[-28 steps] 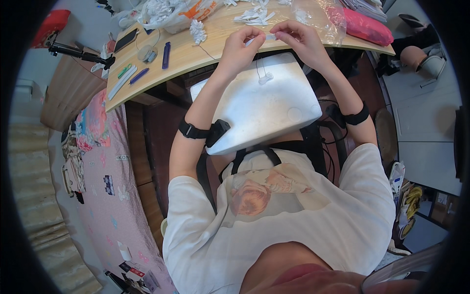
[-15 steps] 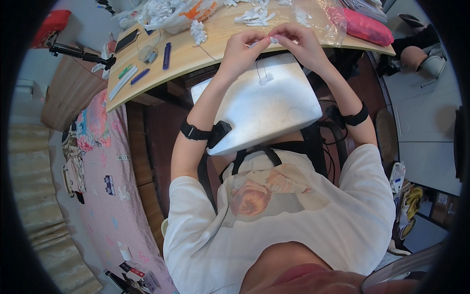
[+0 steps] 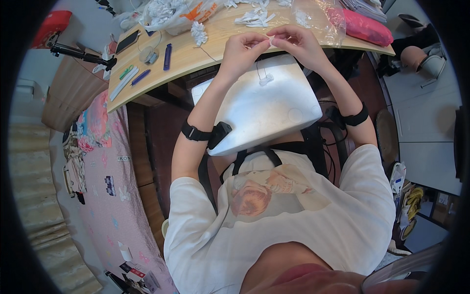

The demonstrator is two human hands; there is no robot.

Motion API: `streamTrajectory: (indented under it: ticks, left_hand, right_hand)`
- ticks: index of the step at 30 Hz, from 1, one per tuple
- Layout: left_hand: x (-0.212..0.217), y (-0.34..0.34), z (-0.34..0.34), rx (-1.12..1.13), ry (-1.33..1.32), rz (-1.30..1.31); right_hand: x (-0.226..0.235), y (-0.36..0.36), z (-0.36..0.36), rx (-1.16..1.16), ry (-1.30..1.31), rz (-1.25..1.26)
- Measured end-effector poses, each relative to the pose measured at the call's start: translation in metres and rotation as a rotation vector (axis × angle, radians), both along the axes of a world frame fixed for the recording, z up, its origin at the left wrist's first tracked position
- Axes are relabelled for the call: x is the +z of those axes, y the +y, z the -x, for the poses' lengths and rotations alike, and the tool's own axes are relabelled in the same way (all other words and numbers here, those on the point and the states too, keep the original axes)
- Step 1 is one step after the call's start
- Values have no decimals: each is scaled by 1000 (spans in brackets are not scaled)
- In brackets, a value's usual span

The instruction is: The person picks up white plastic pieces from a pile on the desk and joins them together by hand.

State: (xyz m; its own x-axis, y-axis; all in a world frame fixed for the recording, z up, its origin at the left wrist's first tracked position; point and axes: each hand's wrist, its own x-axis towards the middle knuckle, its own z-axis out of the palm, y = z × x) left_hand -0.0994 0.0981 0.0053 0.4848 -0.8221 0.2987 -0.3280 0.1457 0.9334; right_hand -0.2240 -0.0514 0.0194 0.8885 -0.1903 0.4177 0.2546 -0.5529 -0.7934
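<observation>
Strip (image 3: 271, 42): white, between the hands, over the table's (image 3: 181, 54) near edge.
Left hand (image 3: 242, 49): pinching the strip.
Right hand (image 3: 301, 45): pinching it too.
Thread (image 3: 257, 68): hanging over the box (image 3: 264, 117), small clear piece (image 3: 266, 79) attached.
Progress: 1 cluster (image 3: 199, 33) looks made up; held strip seems unfinished, loose strips (image 3: 255, 19) unused.

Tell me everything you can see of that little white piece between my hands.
The little white piece looks thin, perhaps papery. The left hand and right hand pinch it from either side with their fingertips, so only a small part shows; its full shape is hidden. It appears near the front edge of the wooden table.
</observation>
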Motion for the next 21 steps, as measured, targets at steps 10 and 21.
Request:
streamTrajectory:
  ticks: [10,21]
  left_hand:
    - [-1,4,-1,1,-33,-49]
    - [-3,19,-4,63,7,-116]
  right_hand:
    - [-2,-1,4,-27,33,8]
    - [-8,-14,9,-84,-66,9]
